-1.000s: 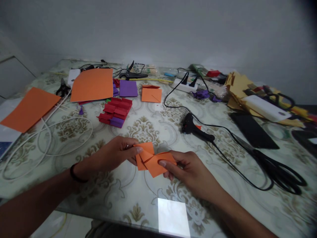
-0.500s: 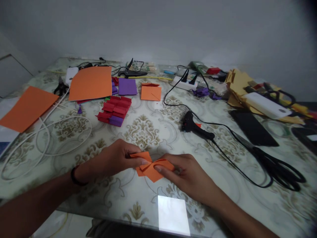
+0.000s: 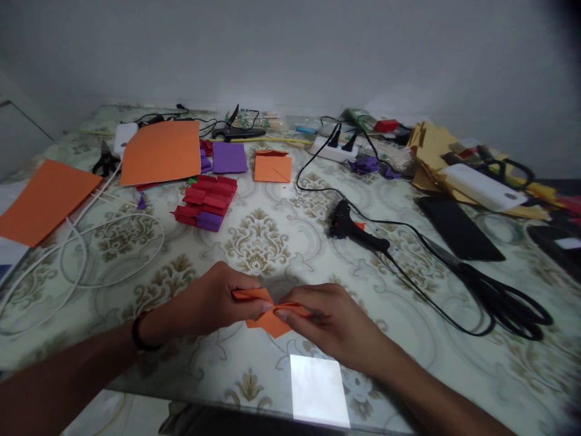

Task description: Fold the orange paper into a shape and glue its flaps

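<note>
A folded piece of orange paper (image 3: 272, 324) is held between both hands, low over the patterned table. My left hand (image 3: 215, 301) pinches its left side with thumb and fingers. On the right side, my right hand (image 3: 329, 318) grips a folded flap, its thumb in front and fingers behind. The thumbs are close together near the paper's middle. Part of the paper is hidden by the fingers. Beyond the hands lie a red and purple folded-paper piece (image 3: 209, 203) and a folded orange paper (image 3: 273, 168).
A black glue gun (image 3: 358, 232) with its cord lies right of centre, near black-handled scissors (image 3: 508, 300) and a phone (image 3: 460, 229). Orange sheets (image 3: 163, 151) and a white cable (image 3: 111, 283) are at left. A power strip (image 3: 333, 150) stands behind.
The fingers of my right hand have moved inward over the paper, nearer my left thumb. The orange paper sits slightly lower and shows less of its surface. The whole view has shifted slightly.
</note>
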Demonstrator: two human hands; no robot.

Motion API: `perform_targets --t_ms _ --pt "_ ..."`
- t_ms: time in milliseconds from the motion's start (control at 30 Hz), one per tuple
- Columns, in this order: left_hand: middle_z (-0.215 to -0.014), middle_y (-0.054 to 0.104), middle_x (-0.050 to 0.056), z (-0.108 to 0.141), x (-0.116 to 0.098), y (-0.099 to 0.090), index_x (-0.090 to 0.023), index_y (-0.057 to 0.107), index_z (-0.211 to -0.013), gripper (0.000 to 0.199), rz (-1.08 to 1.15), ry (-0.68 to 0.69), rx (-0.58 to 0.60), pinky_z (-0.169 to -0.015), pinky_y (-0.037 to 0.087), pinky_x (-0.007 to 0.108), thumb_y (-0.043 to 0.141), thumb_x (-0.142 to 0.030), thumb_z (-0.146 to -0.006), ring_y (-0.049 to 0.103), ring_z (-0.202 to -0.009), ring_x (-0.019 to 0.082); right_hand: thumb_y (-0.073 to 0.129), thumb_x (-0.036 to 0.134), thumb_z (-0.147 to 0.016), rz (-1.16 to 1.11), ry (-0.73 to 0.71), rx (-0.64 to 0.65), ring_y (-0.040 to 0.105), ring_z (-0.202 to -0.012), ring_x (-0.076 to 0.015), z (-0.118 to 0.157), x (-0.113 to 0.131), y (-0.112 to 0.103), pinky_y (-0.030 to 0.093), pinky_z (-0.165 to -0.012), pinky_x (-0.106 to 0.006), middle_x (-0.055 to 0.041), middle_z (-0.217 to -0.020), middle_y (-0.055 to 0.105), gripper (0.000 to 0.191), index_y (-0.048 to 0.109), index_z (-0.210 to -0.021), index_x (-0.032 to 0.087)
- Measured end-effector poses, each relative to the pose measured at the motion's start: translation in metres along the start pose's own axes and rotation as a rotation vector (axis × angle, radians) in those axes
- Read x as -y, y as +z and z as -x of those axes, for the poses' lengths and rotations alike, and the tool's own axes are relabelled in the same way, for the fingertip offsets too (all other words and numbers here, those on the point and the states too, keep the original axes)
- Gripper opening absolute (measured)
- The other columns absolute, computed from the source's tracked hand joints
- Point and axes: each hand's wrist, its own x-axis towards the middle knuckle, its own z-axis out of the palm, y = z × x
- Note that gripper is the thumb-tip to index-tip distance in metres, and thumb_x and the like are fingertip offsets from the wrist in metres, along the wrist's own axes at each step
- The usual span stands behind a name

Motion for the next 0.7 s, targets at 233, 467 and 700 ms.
perform_targets --t_ms 233,467,700 --pt "-0.06 0.052 -0.006 0.001 -0.001 0.0 -0.016 0.077 -0.079 0.021 0.006 0.023 -0.043 -0.055 0.032 0.021 0.065 -0.025 -0.094 0.044 -0.058 0.008 0.063 0.029 -0.101 -0.036 0.076 -0.027 0.05 -0.055 -0.0093 0.001 0.003 0.0 0.037 -0.054 -0.022 0.0036 -0.064 0.059 0.024 0.072 -0.082 0.017" --pt "-0.062 0.045 -0.006 -0.004 -0.002 -0.01 -0.016 0.059 -0.067 0.038 0.029 -0.08 0.027 -0.055 0.03 0.022 0.058 -0.035 -0.1 0.039 -0.06 0.01 0.061 0.032 -0.103 -0.068 0.138 -0.032 0.044 -0.056 -0.0095 -0.003 0.002 -0.008 0.033 -0.053 -0.023 0.0054 -0.061 0.05 0.033 0.064 -0.074 0.018" --pt "-0.071 0.064 -0.002 -0.004 0.005 -0.013 -0.015 0.071 -0.083 0.029 -0.013 0.01 0.001 -0.061 0.039 0.022 0.054 -0.028 -0.102 0.054 -0.067 0.012 0.06 0.032 -0.104 -0.016 0.108 -0.064 0.045 -0.056 -0.0101 -0.005 0.004 -0.013 0.034 -0.054 -0.023 0.0049 -0.061 0.049 0.035 0.06 -0.071 0.019"
